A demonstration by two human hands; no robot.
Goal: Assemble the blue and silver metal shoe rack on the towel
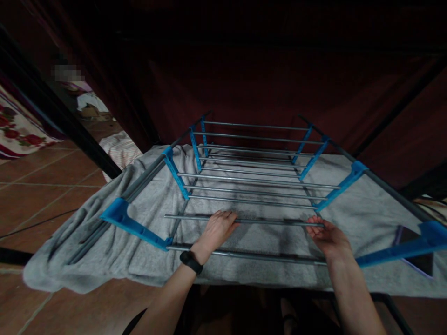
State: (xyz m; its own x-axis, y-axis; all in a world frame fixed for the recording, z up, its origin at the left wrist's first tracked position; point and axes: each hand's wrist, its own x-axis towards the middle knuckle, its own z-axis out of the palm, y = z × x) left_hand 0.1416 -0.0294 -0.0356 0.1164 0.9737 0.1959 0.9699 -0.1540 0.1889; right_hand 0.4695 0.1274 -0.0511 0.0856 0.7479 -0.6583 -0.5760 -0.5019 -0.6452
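Note:
A loose grey metal rod [272, 222] lies level across the near end of a rack, held in both my hands. My left hand [220, 228] is closed over it left of its middle, with a dark band on the wrist. My right hand [326, 235] grips its right end with curled fingers. Just below runs another metal rod [251, 256], its left end at a blue plastic bracket [134, 225]. The right-hand blue bracket [401, 246] stands beyond my right hand. Farther back, several crossbars [258, 179] span between more blue brackets.
The rack rests on a grey blanket [139, 260] with folds at its left. Loose grey tubes [94, 237] lie by the left side. A phone-like dark slab [415, 260] sits under the right bracket. Dark red panels [244, 79] stand behind; tiled floor [45, 186] shows left.

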